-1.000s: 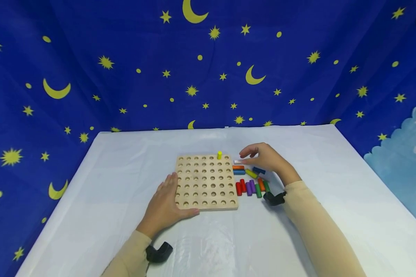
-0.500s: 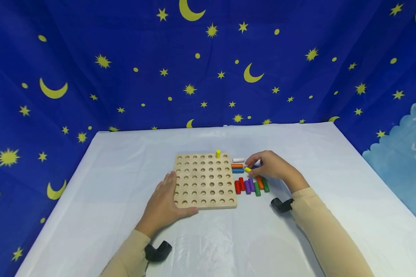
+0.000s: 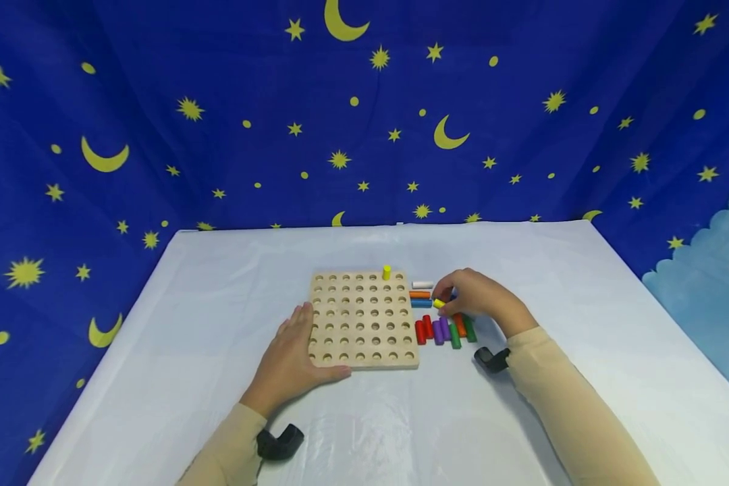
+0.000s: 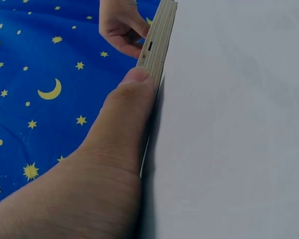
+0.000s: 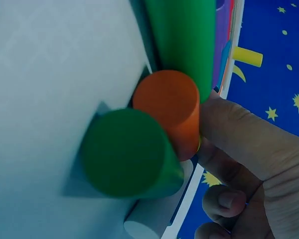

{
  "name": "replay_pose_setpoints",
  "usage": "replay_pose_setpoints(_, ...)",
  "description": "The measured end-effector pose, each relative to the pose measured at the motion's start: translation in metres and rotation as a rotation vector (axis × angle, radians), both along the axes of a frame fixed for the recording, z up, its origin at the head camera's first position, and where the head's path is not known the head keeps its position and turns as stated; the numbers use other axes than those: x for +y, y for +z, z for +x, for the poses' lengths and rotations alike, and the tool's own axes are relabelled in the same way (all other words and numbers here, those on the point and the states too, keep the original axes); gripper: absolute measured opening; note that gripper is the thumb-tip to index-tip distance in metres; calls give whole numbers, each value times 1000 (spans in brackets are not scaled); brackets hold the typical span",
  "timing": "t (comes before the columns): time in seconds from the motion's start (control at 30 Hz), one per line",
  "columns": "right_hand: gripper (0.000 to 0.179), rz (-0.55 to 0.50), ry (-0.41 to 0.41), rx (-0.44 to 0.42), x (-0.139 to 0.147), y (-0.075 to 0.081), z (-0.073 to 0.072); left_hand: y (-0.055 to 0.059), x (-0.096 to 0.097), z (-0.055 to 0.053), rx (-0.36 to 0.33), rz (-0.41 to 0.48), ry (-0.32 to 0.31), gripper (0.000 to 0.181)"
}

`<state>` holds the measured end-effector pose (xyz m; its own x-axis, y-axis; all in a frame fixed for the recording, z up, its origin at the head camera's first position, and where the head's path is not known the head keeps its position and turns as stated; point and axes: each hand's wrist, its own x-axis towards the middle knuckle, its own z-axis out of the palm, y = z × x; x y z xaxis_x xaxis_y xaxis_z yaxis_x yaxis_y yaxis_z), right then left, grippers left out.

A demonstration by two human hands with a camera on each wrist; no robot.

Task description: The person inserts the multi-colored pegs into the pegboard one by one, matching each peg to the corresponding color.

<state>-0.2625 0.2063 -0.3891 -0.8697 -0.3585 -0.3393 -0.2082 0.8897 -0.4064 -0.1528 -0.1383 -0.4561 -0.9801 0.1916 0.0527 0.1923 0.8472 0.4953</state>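
Note:
A square wooden pegboard (image 3: 366, 320) with rows of round holes lies on the table. One yellow peg (image 3: 387, 273) stands upright in its far row. My left hand (image 3: 288, 364) rests around the board's near left corner, fingers straight along the left side; its thumb (image 4: 127, 107) presses the near edge. Right of the board, my right hand (image 3: 476, 297) pinches a second yellow peg (image 3: 439, 304) between thumb and fingers, low over the other pegs. In the right wrist view, that peg is mostly hidden behind the thumb and an orange peg (image 5: 167, 97).
Beside the board lie a white peg (image 3: 422, 285), an orange peg (image 3: 420, 295) and a blue peg (image 3: 421, 304). Nearer are red pegs (image 3: 421, 332), purple pegs (image 3: 439, 332) and green pegs (image 3: 455, 335). A blue starry cloth (image 3: 364, 135) hangs behind the white table (image 3: 158, 378).
My right hand has moved from near the white peg toward me and slightly right, and has taken the loose yellow peg in a pinch. My left hand has stayed at the board's corner.

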Motion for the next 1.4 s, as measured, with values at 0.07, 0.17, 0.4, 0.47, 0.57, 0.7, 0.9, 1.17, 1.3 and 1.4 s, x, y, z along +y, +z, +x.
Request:
replay_pose_setpoints(0.07, 24, -3, 4, -12, 1, -1, -1, 0, 0, 0, 6, 5, -3, 148)
replay_pose_setpoints(0.17, 21, -21, 7, -27, 4, -3, -3, -1, 1, -1, 14, 6, -8, 148)
replay_pose_setpoints(0.4, 18, -140, -19, -15, 15, -7, -9, -2, 1, -1, 24, -2, -13, 147)
replay_pose_setpoints(0.47, 18, -169, -28, -6, 16, -7, -10, -1, 1, -1, 21, 4, -13, 147)
replay_pose_setpoints(0.57, 19, -209, -35, 4, 17, -9, -11, 1, 1, 0, 12, 10, -12, 147)
replay_pose_setpoints(0.7, 19, -259, -58, 12, 13, -10, -13, 1, 1, 1, 1, 12, -10, 147)
replay_pose_setpoints(0.9, 22, -328, -54, 56, 5, -9, -18, 1, 1, 1, 4, 1, -6, 147)
replay_pose_setpoints(1.17, 22, -381, -81, 69, -11, -7, -26, 1, 1, 1, 12, -2, -5, 147)
replay_pose_setpoints(1.3, 22, -399, -106, 60, -19, -8, -31, 0, 1, 1, 9, -9, -6, 147)
replay_pose_setpoints(1.4, 21, -408, -135, 69, -25, -9, -34, 0, 2, 0, 7, -10, -5, 147)
